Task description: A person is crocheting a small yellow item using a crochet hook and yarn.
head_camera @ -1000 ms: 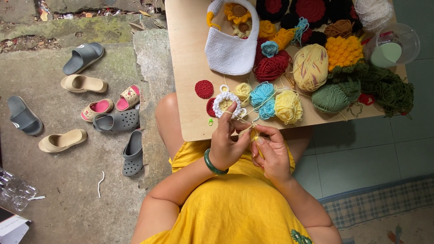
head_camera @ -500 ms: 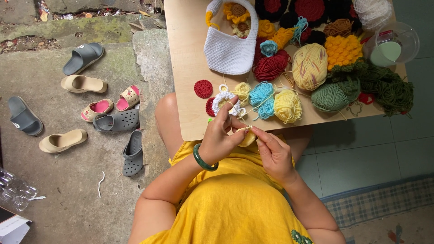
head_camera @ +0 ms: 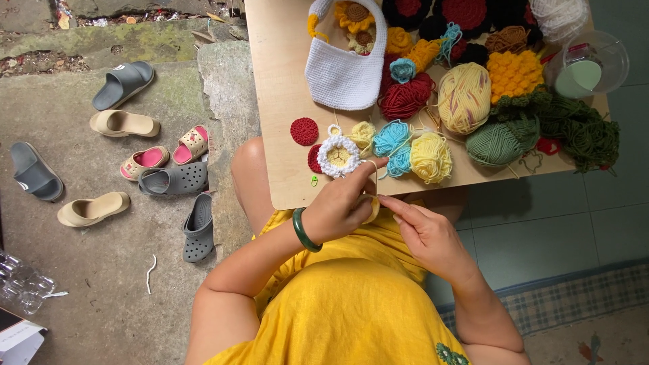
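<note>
The left hand (head_camera: 341, 206), just below the middle of the frame, is curled narrow with its fingertips pinched on a small pale yellow crochet piece (head_camera: 371, 208) held just off the near edge of the desk (head_camera: 284, 101). A green bangle (head_camera: 301, 231) rings its wrist. The right hand (head_camera: 426, 233) sits just right of it, forefinger stretched to touch the same yellow piece, the other fingers loosely bent; whether it holds a hook I cannot tell.

Directly above the hands on the desk lies a white-rimmed crochet ring (head_camera: 337, 155), with a red crochet disc (head_camera: 304, 131) to its left and a small green clip (head_camera: 314, 180) near the edge. To the right lie blue yarn (head_camera: 393, 145) and a pale yellow yarn ball (head_camera: 430, 157), close to the fingertips. Farther up are a white crochet bag (head_camera: 343, 67), a dark red yarn ball (head_camera: 405, 98) and green yarn (head_camera: 503, 140); a clear plastic cup (head_camera: 589, 66) sits at upper right.

Both forearms rise from the yellow garment (head_camera: 351, 304) at the bottom and meet at the desk edge. Sandals (head_camera: 125, 84) lie scattered on the concrete floor at left.
</note>
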